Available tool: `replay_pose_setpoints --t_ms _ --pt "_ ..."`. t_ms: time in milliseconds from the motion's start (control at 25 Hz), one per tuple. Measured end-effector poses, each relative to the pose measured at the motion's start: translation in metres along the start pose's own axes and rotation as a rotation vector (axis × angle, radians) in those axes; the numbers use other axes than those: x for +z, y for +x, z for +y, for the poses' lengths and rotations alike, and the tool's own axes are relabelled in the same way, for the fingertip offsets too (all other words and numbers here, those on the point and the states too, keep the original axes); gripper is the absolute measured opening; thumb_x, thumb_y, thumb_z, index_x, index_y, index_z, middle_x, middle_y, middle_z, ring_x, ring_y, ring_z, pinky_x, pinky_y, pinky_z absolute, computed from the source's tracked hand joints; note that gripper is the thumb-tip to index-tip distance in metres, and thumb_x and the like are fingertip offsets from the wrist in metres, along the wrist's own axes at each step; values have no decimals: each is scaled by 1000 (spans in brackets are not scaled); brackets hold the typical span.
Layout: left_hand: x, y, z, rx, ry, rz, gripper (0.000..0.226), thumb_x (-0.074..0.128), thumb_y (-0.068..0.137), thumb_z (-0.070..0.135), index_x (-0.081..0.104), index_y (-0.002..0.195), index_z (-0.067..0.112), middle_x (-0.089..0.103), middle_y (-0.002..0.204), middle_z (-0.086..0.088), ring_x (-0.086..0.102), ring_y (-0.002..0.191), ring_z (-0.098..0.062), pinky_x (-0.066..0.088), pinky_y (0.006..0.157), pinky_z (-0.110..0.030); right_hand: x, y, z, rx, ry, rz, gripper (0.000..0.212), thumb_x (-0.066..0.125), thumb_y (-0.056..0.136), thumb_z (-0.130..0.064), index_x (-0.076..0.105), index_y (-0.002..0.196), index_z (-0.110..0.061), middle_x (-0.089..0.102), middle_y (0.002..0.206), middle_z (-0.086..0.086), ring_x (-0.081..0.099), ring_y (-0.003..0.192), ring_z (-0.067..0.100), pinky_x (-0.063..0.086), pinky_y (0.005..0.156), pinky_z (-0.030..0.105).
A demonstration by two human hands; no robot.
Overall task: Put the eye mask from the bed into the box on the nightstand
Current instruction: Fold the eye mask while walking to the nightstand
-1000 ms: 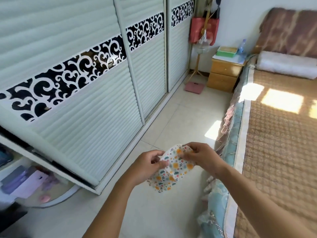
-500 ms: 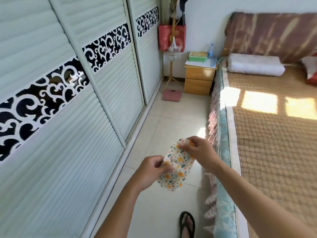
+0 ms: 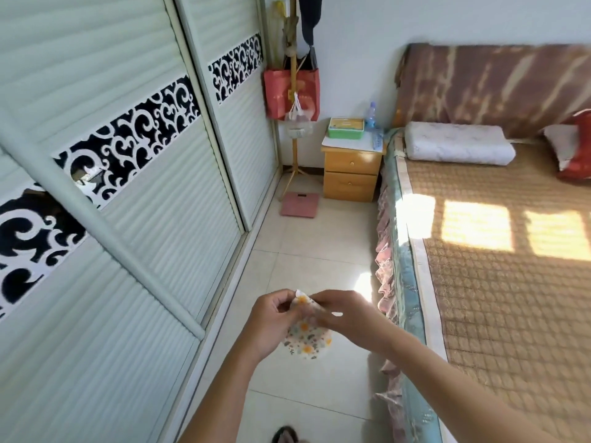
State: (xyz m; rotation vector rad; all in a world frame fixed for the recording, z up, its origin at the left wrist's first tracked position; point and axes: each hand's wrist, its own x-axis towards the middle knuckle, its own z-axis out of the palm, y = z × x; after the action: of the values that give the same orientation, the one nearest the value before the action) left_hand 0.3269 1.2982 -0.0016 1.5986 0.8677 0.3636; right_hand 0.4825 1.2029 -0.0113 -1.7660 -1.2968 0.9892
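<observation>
Both hands pinch the small floral-print fabric eye mask point(image 3: 306, 338) over the pale tiled floor point(image 3: 315, 244), the left hand point(image 3: 270, 324) gripping its upper left edge and the right hand point(image 3: 343, 316) its top, with the mask hanging below. Far ahead, the green rectangular box point(image 3: 346, 128) sits on the light wooden two-drawer nightstand point(image 3: 351, 174), just left of the bed with a woven brown mat point(image 3: 499, 266).

Home bedroom, bed point(image 3: 499, 282) with pillow point(image 3: 457, 147), wooden nightstand point(image 3: 350, 174), sliding wardrobe doors point(image 3: 128, 187)
</observation>
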Motion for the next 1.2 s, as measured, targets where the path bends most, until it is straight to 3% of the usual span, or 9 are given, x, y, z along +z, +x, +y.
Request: replay_pose_setpoints --t_ms 80,240,360,480,600,720,840,1040,1200 --pt "-6 50 5 11 -4 47 22 77 72 32 62 88 32 72 77 7 66 70 -3 53 58 -15 -17 43 6 66 36 53 3 70 76 -38 67 76 -41 71 77 -14 67 76 2 57 73 28" --pt "-29 153 18 70 -16 108 46 77 69 42 51 106 35 68 80 0 65 75 -7 51 61 -18 -49 134 11 82 66 129 16 69 81 -38 64 66 -34 65 66 -13 56 56 -7 44 53 10" --pt "-63 238 35 119 0 139 58 65 64 59 51 115 35 64 93 8 61 85 -3 48 60 -5 -80 213 10 131 178 246 16 68 85 -27 67 69 -27 65 68 -6 55 60 5 42 56 17" --pt "-82 314 49 57 -64 15 65 65 66 56 44 123 33 60 108 10 59 95 0 48 59 -2 -114 281 7 176 358 384 15 67 86 -21 71 72 -16 66 68 -1 59 62 10 47 59 20" --pt "-78 377 58 -23 -169 -119 54 75 75 28 47 121 25 69 106 2 70 89 -8 54 62 -12 -145 330 13 221 585 460 16 63 89 -17 72 78 -11 74 70 -3 70 66 10 58 63 23" --pt "-69 448 74 -3 -125 -95 30 72 79 15 62 107 13 75 94 -1 72 80 -8 55 60 -16 -183 373 28 285 617 476 12 62 90 -21 70 93 -12 76 86 2 73 78 15 61 76 32" --pt "-57 520 94 16 -65 -140 22 72 79 19 65 100 17 75 92 -1 72 81 -10 56 62 -19 -231 418 49 284 605 431 20 71 82 -19 65 102 -22 77 91 1 74 82 14 60 74 28" --pt "-25 648 125 2 35 -128 16 73 78 27 66 88 18 75 85 -3 71 81 -18 57 71 -35 -321 508 84 284 596 371 24 76 77 -14 70 100 -14 78 89 -3 74 81 10 57 64 16" --pt "-1 753 161 -84 54 -179 17 72 77 36 67 89 26 76 83 7 72 76 -6 57 65 -21 -406 584 109 337 583 367 28 74 79 -13 69 106 -7 76 98 1 73 88 14 59 76 25"
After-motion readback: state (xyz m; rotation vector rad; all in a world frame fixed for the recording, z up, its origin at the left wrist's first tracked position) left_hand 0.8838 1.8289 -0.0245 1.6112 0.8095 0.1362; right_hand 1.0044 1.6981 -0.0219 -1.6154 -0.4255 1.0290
